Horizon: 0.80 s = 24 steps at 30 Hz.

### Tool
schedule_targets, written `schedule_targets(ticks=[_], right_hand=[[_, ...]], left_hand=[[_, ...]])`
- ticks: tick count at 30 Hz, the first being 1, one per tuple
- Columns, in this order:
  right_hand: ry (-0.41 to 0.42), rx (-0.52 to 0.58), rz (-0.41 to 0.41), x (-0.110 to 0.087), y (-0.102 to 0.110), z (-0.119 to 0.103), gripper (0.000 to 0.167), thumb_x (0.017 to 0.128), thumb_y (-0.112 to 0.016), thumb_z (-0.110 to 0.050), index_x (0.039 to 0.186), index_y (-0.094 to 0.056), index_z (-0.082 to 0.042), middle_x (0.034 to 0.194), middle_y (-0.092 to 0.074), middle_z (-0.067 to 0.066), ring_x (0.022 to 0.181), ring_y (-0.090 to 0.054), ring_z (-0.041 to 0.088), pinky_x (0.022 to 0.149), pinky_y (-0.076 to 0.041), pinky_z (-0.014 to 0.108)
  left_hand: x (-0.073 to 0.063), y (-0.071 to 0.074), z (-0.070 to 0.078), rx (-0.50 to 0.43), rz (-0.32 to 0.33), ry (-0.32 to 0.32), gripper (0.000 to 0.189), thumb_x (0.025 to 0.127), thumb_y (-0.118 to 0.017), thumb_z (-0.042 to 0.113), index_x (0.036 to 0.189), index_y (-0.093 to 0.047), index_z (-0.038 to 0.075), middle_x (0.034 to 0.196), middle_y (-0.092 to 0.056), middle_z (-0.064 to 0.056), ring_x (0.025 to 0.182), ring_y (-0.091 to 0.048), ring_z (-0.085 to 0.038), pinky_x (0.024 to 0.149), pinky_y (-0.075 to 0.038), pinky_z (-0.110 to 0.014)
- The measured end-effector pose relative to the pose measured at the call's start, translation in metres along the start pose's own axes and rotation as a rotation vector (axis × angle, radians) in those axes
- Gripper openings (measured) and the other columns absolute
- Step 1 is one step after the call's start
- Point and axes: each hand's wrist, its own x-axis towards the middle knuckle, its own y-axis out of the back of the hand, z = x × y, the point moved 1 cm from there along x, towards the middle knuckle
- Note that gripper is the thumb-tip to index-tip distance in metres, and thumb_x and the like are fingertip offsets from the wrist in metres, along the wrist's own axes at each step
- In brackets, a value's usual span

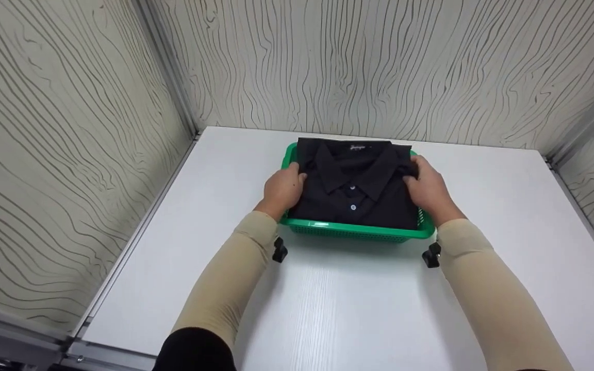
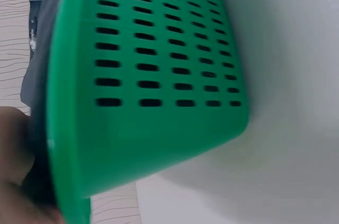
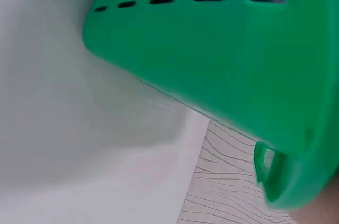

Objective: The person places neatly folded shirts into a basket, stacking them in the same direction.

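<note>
A folded black collared shirt [image 1: 328, 206] with pale buttons lies face up in a green plastic basket [image 1: 348, 228], its collar toward the back wall. At the shirt's left side my left hand [image 1: 282, 188] grips the cloth, thumb on top, just over the rim. My right hand [image 1: 428, 188] holds the opposite side edge of the shirt in the same way. In the left wrist view, dark cloth shows beside the blurred left hand [image 2: 16, 155] at the basket's rim. Only a little of the right hand [image 3: 320, 205] appears behind the basket's handle loop in the right wrist view.
The basket stands on a white table [image 1: 328, 309], toward its back edge. A wood-grain patterned panel [image 1: 379, 67] rises behind, and another panel [image 1: 70, 154] stands at the left with metal framing. Small black mounts [image 1: 279, 251] sit at both wrists.
</note>
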Motion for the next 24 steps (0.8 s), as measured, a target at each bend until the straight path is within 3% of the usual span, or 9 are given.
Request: schedule_targets(ticks=[6, 17, 24], right_hand=[[-0.025, -0.03, 0.009, 0.0, -0.007, 0.003, 0.052, 0.106, -0.046, -0.013, 0.155, -0.03, -0.004, 0.155, -0.037, 0.027, 0.142, -0.034, 0.045, 0.112, -0.028, 0.063], [-0.028, -0.111, 0.054, 0.0, -0.014, 0.009, 0.055, 0.105, -0.049, -0.016, 0.155, -0.033, -0.003, 0.153, -0.039, 0.028, 0.14, -0.037, 0.047, 0.112, -0.03, 0.062], [-0.036, -0.069, 0.073, -0.002, -0.014, 0.013, 0.051, 0.105, -0.053, -0.02, 0.151, -0.04, -0.004, 0.145, -0.048, 0.027, 0.133, -0.044, 0.045, 0.108, -0.034, 0.062]], left_hand=[[0.0, -0.006, -0.002, 0.063, 0.034, -0.016, 0.031, 0.109, -0.046, 0.033, 0.121, -0.059, 0.008, 0.095, -0.067, -0.011, 0.09, -0.067, -0.025, 0.077, -0.054, -0.041], [0.002, -0.015, -0.001, 0.155, 0.054, -0.02, 0.034, 0.109, -0.048, 0.032, 0.123, -0.062, 0.005, 0.101, -0.07, -0.014, 0.096, -0.069, -0.028, 0.083, -0.056, -0.042], [0.003, -0.015, -0.003, 0.178, 0.063, 0.003, 0.035, 0.108, -0.05, 0.031, 0.123, -0.064, 0.003, 0.102, -0.071, -0.015, 0.096, -0.069, -0.03, 0.083, -0.056, -0.043]])
